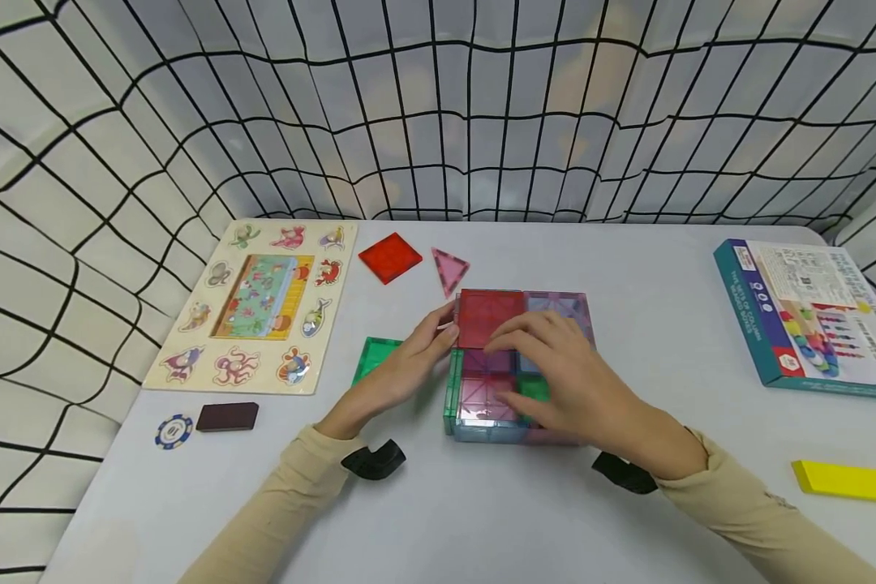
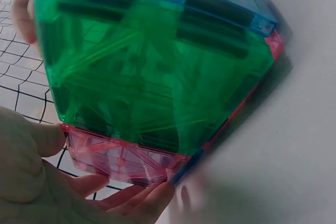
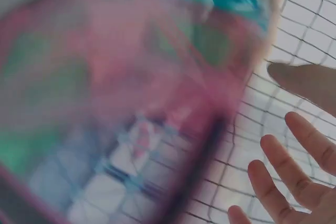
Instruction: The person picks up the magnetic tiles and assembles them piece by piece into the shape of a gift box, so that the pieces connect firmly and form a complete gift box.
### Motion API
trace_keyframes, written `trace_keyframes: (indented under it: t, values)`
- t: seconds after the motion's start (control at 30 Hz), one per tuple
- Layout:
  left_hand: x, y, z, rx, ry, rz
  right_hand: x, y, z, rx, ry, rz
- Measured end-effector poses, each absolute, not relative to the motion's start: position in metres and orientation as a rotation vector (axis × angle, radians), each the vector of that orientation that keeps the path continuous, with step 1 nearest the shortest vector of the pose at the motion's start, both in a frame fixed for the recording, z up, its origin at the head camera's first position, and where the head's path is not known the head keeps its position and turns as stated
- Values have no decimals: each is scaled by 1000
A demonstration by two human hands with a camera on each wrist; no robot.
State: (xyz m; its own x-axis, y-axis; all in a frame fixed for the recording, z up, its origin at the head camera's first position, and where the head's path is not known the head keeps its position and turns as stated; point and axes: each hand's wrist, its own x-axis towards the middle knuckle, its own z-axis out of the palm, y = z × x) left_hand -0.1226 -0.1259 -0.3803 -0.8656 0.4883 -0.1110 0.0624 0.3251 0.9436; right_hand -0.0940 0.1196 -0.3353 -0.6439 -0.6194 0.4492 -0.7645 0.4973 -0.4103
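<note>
Plastic tiles, tinted and see-through, make up the box [image 1: 485, 434] that sits on the desk [image 1: 664, 341], straight in front of the person and between the two hands, probably so that both can reach it easily. At its far left corner the left hand [image 1: 412, 353] has its grip clamped on the box, thumb on one side of a pink panel [image 2: 118, 158] and fingers on the other, presumably to steady it. Above the top, the right hand [image 1: 573, 373] has its grip apart, thumb and fingers spread; whether a fingertip touches the red tile [image 1: 485, 310] is hard to tell. A loose red diamond [image 1: 390, 258] and a pink triangle [image 1: 450, 269] lie just beyond the box, and a green tile [image 1: 375, 357] lies to its left, perhaps placed for handy reach. Farther out, the picture board [image 1: 263, 296] at left and the carton [image 1: 832, 316] at right seem set aside to leave working room.
</note>
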Motion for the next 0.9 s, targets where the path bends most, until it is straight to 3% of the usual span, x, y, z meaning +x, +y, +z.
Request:
trace_keyframes:
  t: [0.33, 0.63, 0.9]
  values:
    - [-117, -123, -376, 343, 2246, 1474, -92, 124, -308, 1219, -2754, 923]
    - [-93, -116, -352, 317, 2475, 1002, -80, 112, -314, 1314, -2987, 835]
    - [-83, -121, -345, 331, 2487, 1038, -77, 112, -319, 1404, -2866, 729]
